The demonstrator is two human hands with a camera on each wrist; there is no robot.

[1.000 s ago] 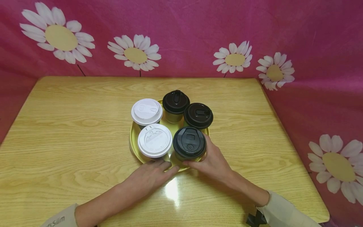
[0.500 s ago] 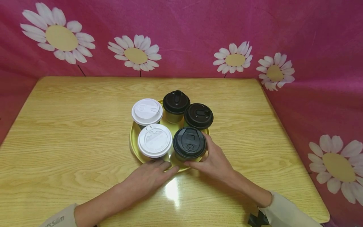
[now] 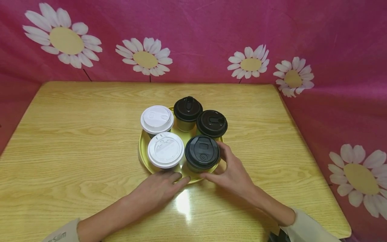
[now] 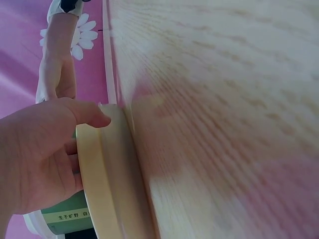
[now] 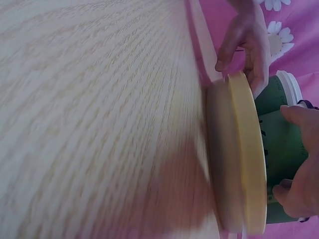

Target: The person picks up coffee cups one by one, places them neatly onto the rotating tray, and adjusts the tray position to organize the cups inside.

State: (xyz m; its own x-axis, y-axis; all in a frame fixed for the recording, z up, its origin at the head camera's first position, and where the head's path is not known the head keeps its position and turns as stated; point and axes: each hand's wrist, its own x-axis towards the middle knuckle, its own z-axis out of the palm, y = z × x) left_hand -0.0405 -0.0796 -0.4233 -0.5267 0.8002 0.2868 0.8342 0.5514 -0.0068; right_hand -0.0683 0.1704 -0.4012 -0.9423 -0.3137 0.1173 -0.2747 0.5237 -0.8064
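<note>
Several lidded paper cups stand upright on a round yellow tray [image 3: 144, 163]. Two wear white lids, a front one [image 3: 166, 150] and a rear one [image 3: 157, 119]; a black-lidded cup [image 3: 202, 153] stands at front right. My left hand [image 3: 158, 186] pinches the tray's near rim, thumb outside and fingers over the inner side, as the left wrist view shows. My right hand [image 3: 234, 171] curves loosely beside the front black-lidded cup, thumb near its base and fingers partly hidden behind it. In the right wrist view its thumb [image 5: 296, 117] and fingers spread beside the green cup wall [image 5: 284, 144].
Two more black-lidded cups, one at the back [image 3: 188, 109] and one at right [image 3: 212, 123], share the tray. Under it is a wood-grain table [image 3: 81, 141]. A pink cloth with daisies [image 3: 196, 40] hangs behind and to the sides.
My right hand has shifted slightly right and toward me, its thumb easing away from the front black-lidded cup. The cups, tray and left hand keep their places.
</note>
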